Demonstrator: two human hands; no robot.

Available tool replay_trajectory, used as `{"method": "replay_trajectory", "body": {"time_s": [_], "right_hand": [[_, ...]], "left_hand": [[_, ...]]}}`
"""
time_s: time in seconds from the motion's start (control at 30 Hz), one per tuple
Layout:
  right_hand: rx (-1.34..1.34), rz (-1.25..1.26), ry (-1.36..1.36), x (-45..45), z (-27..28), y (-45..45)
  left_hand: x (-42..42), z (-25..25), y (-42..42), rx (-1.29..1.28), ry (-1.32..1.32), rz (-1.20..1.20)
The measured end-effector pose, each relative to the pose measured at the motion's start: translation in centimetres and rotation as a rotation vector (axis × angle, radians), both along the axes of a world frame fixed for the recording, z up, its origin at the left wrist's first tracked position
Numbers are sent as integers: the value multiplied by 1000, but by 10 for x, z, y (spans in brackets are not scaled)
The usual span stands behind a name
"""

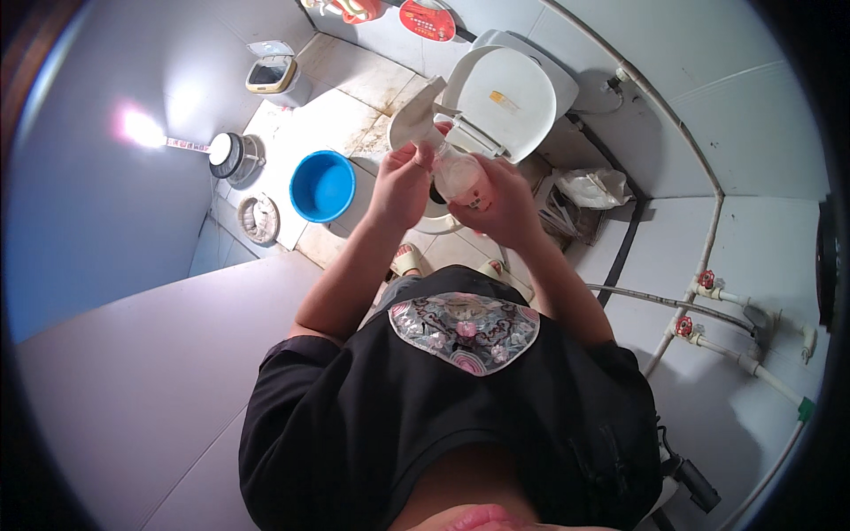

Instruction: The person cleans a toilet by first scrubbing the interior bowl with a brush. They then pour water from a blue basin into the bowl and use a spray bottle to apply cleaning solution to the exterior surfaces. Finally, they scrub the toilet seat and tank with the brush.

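My right hand (506, 199) is wrapped around a clear plastic bottle (459, 176) with pink and dark print, held tilted above the toilet bowl (438, 227). My left hand (406, 182) pinches at the bottle's upper end, thumb and fingers together. From that pinch a pale, flat, sheet-like piece (415, 114) stands out away from me; whether it is cloth, paper or plastic I cannot tell. Behind the bottle rises the raised white toilet lid (508, 99), which bears a yellow sticker. The bowl's opening is partly hidden by my hands.
A blue plastic basin (323, 186) is to the left, near a round lamp-like device (229, 156) and a coiled pale ring (258, 219). Farther back stands a lidded bin (273, 76). Right of the toilet lies a white plastic bag (592, 187); pipes with red valves (684, 326) run along the wall.
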State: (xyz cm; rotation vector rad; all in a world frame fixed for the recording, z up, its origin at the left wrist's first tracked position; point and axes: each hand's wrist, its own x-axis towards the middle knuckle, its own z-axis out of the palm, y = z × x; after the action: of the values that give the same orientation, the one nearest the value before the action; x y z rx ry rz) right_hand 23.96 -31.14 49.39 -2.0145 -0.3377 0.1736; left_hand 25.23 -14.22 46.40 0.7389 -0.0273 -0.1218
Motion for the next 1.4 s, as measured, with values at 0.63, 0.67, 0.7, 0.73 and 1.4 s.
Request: {"method": "replay_trajectory", "body": {"time_s": [0.63, 0.67, 0.7, 0.73, 1.4], "right_hand": [[504, 223, 403, 12, -14, -6], [548, 226, 445, 14, -18, -8], [593, 230, 487, 15, -21, -9], [594, 220, 524, 16, -22, -9], [352, 144, 362, 14, -39, -4]], "left_hand": [[15, 10, 7, 219, -1, -72], [17, 11, 6, 210, -8, -53], [17, 14, 6, 162, 28, -71], [17, 18, 8, 114, 63, -88], [19, -3, 11, 250, 124, 24]]}}
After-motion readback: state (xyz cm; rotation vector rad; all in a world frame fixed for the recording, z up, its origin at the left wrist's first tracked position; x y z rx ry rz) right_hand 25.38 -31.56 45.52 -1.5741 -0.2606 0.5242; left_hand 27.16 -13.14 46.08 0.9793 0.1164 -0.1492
